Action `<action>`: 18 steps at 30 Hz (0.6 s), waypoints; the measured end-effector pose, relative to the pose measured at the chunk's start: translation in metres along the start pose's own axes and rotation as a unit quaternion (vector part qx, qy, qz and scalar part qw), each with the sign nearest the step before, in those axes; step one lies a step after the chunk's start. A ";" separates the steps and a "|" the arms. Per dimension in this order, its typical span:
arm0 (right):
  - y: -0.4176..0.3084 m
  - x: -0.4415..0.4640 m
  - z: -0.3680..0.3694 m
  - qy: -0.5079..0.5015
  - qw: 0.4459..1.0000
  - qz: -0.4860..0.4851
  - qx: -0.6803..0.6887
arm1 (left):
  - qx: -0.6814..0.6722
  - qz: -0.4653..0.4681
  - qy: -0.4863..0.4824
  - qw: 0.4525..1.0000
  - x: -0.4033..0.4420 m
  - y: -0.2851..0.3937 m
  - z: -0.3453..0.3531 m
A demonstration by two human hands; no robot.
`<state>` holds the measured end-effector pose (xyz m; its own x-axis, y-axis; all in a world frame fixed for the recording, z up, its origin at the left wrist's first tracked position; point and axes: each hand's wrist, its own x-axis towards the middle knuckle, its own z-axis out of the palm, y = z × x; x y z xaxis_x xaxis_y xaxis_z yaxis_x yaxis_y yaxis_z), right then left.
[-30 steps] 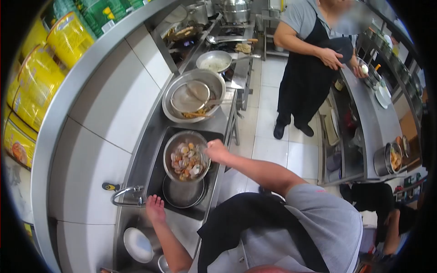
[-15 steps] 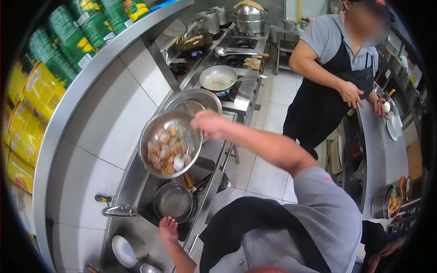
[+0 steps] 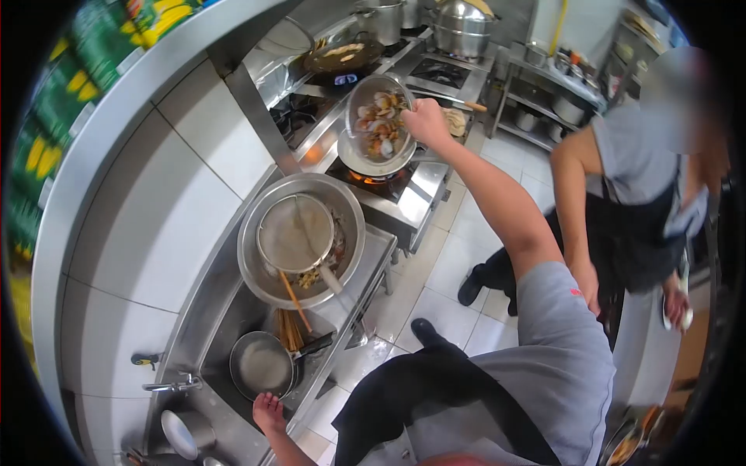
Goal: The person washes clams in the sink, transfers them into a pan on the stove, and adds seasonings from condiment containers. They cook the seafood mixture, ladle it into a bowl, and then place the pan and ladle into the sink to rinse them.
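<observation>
Right hand tips clam bowl over pan on lit burner

The right hand (image 3: 426,124) is closed on the rim of a metal bowl (image 3: 360,109), its fingertips partly hidden. The bowl tilts, with clams (image 3: 382,124) in it, above a frying pan (image 3: 351,161) at the stove's (image 3: 423,186) near end; whether bowl and pan touch, I cannot tell. Orange flame shows under the pan. A wooden-handled utensil (image 3: 466,103) and a cloth (image 3: 454,121) lie just beyond the hand, by the stove's right edge. Behind the bowl, a wok (image 3: 342,58) sits over a blue flame.

Between stove and sink (image 3: 225,353), a wide basin (image 3: 247,264) holds a round strainer (image 3: 295,233), whose handle crosses the rim toward the counter's (image 3: 365,272) front edge.

The left hand (image 3: 269,412) is empty and open, fingers slightly curled, near the sink's front edge, just beside a dark-handled pan (image 3: 265,365) inside it. A person (image 3: 637,179) stands right of the stove, a pale object (image 3: 685,318) in one hand.
</observation>
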<state>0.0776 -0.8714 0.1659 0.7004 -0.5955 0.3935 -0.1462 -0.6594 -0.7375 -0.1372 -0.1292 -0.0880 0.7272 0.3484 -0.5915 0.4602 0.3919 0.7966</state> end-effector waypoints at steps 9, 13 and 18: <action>0.121 0.104 0.101 -0.037 0.986 -0.090 -0.138 | 0.027 0.010 0.128 0.991 -0.092 -0.026 0.053; 0.134 0.113 0.125 -0.133 0.939 -0.206 -0.239 | 0.060 0.014 0.168 0.984 -0.104 -0.025 0.078; 0.149 0.126 0.134 -0.179 0.879 -0.320 -0.306 | 0.118 0.039 0.112 0.986 -0.113 -0.028 0.109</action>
<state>0.2376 -0.9832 0.0326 0.9346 0.0977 0.3419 0.0861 -0.9951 0.0488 -0.1767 -0.2726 -0.0303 0.6470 0.5589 -0.5187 0.5317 0.1569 0.8323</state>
